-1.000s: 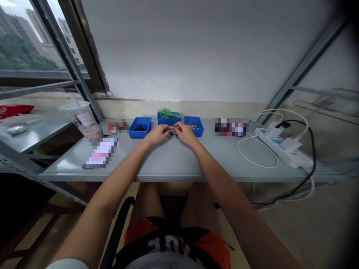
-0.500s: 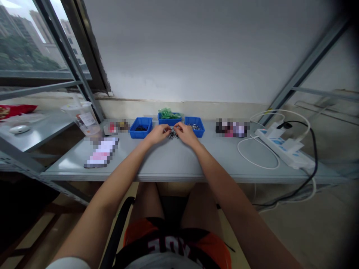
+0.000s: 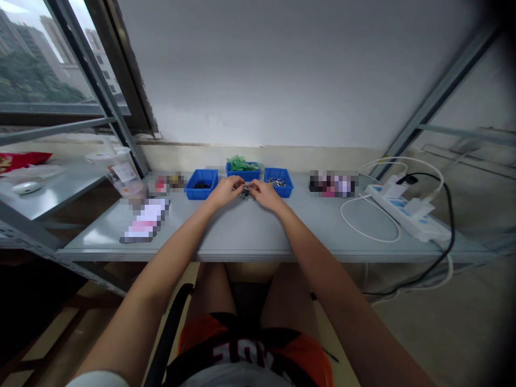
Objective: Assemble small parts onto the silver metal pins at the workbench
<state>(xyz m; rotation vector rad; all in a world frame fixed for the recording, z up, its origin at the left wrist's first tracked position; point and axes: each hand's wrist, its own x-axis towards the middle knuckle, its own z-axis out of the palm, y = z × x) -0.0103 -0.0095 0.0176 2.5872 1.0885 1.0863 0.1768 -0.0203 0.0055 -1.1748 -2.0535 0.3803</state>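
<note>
A small pile of shiny metal parts (image 3: 246, 194) lies on the grey table between my hands. My left hand (image 3: 228, 191) is at the pile's left side, fingers bent and pinched together over it. From the right, my right hand (image 3: 264, 192) reaches in with fingertips closed close to the left ones. Whatever either hand holds is too small to make out. Behind my hands stand a blue bin with dark parts (image 3: 202, 184), a blue bin with green packets (image 3: 243, 171) and a blue bin with metal parts (image 3: 278, 183).
On the left are a phone (image 3: 145, 220) with a pixelated screen and a plastic cup (image 3: 124, 173). A power strip (image 3: 411, 215) with chargers and looping cables lies on the right. Pixelated items (image 3: 332, 184) sit near the wall, right of the bins.
My right hand has turned a little and its fingers have moved lower, nearer the pile. My left hand has shifted only slightly.
</note>
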